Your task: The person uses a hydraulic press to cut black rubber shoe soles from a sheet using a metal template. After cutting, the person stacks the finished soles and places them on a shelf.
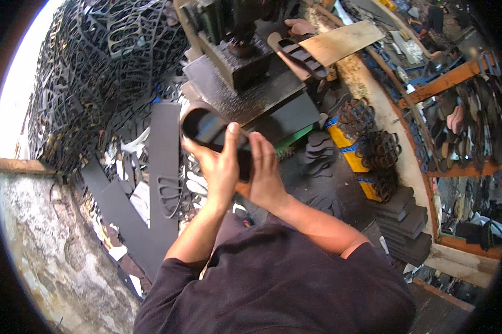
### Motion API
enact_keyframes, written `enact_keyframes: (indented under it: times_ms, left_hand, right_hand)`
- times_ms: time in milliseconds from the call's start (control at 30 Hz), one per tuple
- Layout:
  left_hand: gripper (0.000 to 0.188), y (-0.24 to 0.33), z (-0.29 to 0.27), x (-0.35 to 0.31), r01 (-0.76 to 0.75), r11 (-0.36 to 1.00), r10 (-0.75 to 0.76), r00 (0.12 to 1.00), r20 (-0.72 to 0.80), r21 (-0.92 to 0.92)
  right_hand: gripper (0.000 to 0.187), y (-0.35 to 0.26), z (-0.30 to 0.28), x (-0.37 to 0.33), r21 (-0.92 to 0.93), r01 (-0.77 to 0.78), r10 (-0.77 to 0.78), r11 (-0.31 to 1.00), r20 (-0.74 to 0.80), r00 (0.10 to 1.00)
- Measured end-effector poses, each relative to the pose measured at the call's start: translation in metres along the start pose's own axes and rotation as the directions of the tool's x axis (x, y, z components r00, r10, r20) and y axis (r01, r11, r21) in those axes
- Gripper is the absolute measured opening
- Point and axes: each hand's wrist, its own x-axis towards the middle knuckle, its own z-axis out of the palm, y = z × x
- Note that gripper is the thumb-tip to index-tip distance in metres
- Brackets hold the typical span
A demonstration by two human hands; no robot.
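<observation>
Both hands met at the centre of the view, in front of the press [245, 55]. The left hand [217, 167] was closed on a rolled black rubber sheet [203, 125], thumb up over the curl and fingers wrapped beneath. The right hand [265, 172] lay against the same sheet from the other side, fingers curved on its dark edge, gripping it too. The roll's open end faced up and left (a tube-like mouth, hollow showing), held just below the front edge of the press bed [245, 94].

Room around the hands was tight. To the left, flat black strips [164, 167] hung or leaned downward, one with sole shapes cut out near its lower end; beyond them rose a heap of punched-out black offcut webbing [106, 61], reaching to the bright opening at the rim. The stone wall [45, 239] closed in the lower left.

To the right, a stack of dark foam slabs [404, 225] stood near the elbow, with cut sole blanks [318, 147] scattered between it and the press. A curved bench edge [398, 133] ran down the right side, yellow blocks [348, 147] beside it. Above, another person's hand [298, 25] rested by a black cutting die [301, 55] and a bare board [343, 42].
</observation>
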Motion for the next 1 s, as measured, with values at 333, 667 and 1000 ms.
enact_keyframes:
  times_ms: [333,667,1000]
  left_hand:
    - [0.051,-0.201,0.024,0.018,0.205,0.930,-0.188,0.978,-0.086,0.304]
    - [0.042,-0.192,0.031,0.060,0.436,0.882,-0.446,0.895,-0.017,-0.176]
    - [0.038,-0.206,-0.038,0.045,0.654,0.674,-0.640,0.749,0.169,-0.343]
  right_hand:
    - [0.125,0.321,-0.114,0.165,-0.371,-0.679,0.687,0.633,-0.133,0.714]
    - [0.061,0.452,-0.035,0.219,-0.271,-0.149,0.164,0.951,0.035,0.986]
    - [0.053,0.204,-0.108,0.120,0.297,-0.524,0.507,0.798,0.137,0.851]
